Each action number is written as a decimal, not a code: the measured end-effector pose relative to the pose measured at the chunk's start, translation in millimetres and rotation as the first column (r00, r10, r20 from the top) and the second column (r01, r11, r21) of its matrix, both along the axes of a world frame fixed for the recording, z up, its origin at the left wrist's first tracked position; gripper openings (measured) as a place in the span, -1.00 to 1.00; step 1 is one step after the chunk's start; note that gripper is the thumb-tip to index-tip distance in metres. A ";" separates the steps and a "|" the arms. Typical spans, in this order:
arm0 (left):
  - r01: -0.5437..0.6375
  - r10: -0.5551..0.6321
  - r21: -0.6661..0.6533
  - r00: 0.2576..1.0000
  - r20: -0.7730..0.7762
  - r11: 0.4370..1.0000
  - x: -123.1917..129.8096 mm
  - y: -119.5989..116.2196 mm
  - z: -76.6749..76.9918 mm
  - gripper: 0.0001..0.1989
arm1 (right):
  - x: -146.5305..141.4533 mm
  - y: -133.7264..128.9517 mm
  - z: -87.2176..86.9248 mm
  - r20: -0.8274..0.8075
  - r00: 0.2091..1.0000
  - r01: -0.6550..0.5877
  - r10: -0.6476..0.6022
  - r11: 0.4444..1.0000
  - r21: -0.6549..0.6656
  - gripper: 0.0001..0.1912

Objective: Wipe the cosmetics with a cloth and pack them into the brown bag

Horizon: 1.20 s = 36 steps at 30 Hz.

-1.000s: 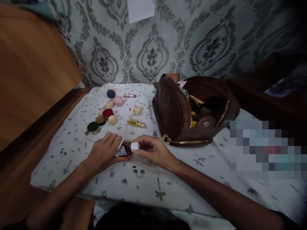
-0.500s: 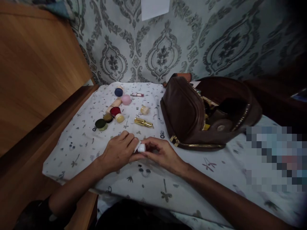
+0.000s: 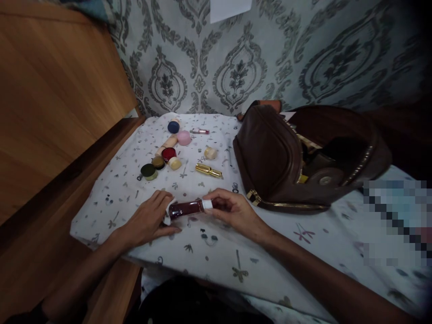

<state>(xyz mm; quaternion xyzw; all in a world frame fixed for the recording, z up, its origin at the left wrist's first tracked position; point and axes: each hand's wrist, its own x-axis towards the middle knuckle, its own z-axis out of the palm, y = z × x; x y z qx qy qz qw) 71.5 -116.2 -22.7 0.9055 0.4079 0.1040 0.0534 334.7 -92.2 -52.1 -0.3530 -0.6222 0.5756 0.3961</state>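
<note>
A small bottle (image 3: 186,209) with dark red contents lies almost level in front of me, just over the cloth. My right hand (image 3: 234,211) pinches its white cap (image 3: 207,204) between thumb and fingers. At the other end, a crumpled white wipe or tissue (image 3: 168,218) sits against the bottle's base, and my left hand (image 3: 146,220) has its fingers bent over it, thumb below. Beyond the hands lies a gold lipstick-like tube (image 3: 208,170). Farther left stand a green-lidded jar (image 3: 149,171), a red-lidded jar (image 3: 169,155) and a small cream-coloured jar (image 3: 174,163).
An open brown leather bag (image 3: 270,153) full of items stands at the right. Near the back are a pink jar (image 3: 184,137), a blue-lidded jar (image 3: 173,127) and a lipstick (image 3: 200,131). A wooden cabinet (image 3: 60,67) borders the left; a patterned curtain (image 3: 202,54) hangs behind.
My left hand has moved left along the bottle with the white wipe, uncovering the dark red body. The right hand still holds the cap. The whole view has shifted slightly.
</note>
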 end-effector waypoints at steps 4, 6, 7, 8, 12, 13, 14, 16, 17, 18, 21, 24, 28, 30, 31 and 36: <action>0.064 -0.061 -0.097 0.998 0.032 0.993 -15.0 -9.8 11.3 -0.54 | 0.1 1.0 2.4 -0.014 1.000 0.003 -0.003 1.000 0.018 -0.73; 0.063 -0.057 -0.130 0.997 0.048 0.990 -25.1 -11.6 15.0 -0.48 | 0.0 1.2 2.6 -0.024 1.000 0.010 -0.010 1.000 -0.003 -0.70; 0.051 -0.043 -0.128 0.997 0.063 0.990 -28.6 -11.7 16.8 -0.46 | -0.1 1.2 2.4 -0.033 0.999 0.014 -0.015 1.000 -0.023 -0.67; 0.028 -0.018 -0.116 0.996 0.085 0.993 -29.8 -11.4 18.9 -0.45 | -0.2 1.2 2.1 -0.045 0.999 0.018 -0.020 0.999 -0.042 -0.64; -0.147 0.166 -0.099 0.962 0.218 0.984 -5.5 -6.6 28.6 -0.52 | -1.2 1.1 0.9 -0.054 0.998 0.010 -0.013 0.998 -0.062 -0.63; -0.172 0.195 -0.112 0.948 0.250 0.979 6.4 -4.9 30.1 -0.56 | -1.5 1.0 0.7 -0.056 0.998 0.005 -0.008 0.998 -0.055 -0.64; -0.159 0.189 -0.129 0.944 0.270 0.979 18.8 -3.2 30.8 -0.60 | -1.7 1.0 0.7 -0.063 0.998 -0.001 -0.002 0.999 -0.049 -0.65; -0.053 0.089 -0.127 0.952 0.292 0.990 40.4 -0.6 28.8 -0.65 | -1.8 0.8 0.4 -0.093 0.996 -0.010 0.007 0.999 -0.041 -0.65; 0.016 0.018 -0.113 0.957 0.288 0.994 47.8 -0.2 26.4 -0.65 | -1.6 0.9 0.1 -0.111 0.994 -0.013 0.009 0.999 -0.042 -0.65; 0.074 -0.046 -0.091 0.960 0.275 0.993 52.2 -0.5 23.3 -0.63 | -1.2 1.0 -0.2 -0.124 0.992 -0.017 0.011 0.999 -0.046 -0.64; 0.139 -0.133 -0.021 0.974 0.181 0.990 47.6 -6.3 12.7 -0.51 | 0.4 1.7 -0.6 -0.132 0.991 -0.036 0.027 0.997 -0.066 -0.63; 0.074 -0.075 0.015 0.994 0.080 0.997 29.3 -16.2 3.5 -0.39 | 0.9 2.2 0.5 -0.126 0.991 -0.042 0.033 0.997 -0.069 -0.66; -0.044 0.041 0.034 0.995 0.091 0.998 13.7 -26.2 -6.4 -0.33 | -1.7 1.7 0.7 -0.143 0.990 -0.023 0.011 0.997 -0.079 -0.64; -0.071 0.072 -0.009 0.989 0.129 0.997 13.3 -27.9 -9.6 -0.33 | -3.5 1.1 -0.9 -0.157 0.988 -0.008 -0.009 0.994 -0.105 -0.60; -0.081 0.087 -0.043 0.985 0.151 0.996 14.4 -28.0 -10.5 -0.34 | -4.2 0.8 -1.7 -0.167 0.986 -0.005 -0.016 0.992 -0.124 -0.56; -0.068 0.128 -0.183 0.934 0.335 0.981 24.2 -26.1 -6.8 -0.42 | -6.2 -2.0 3.7 -0.196 0.980 0.017 -0.042 0.991 -0.129 -0.48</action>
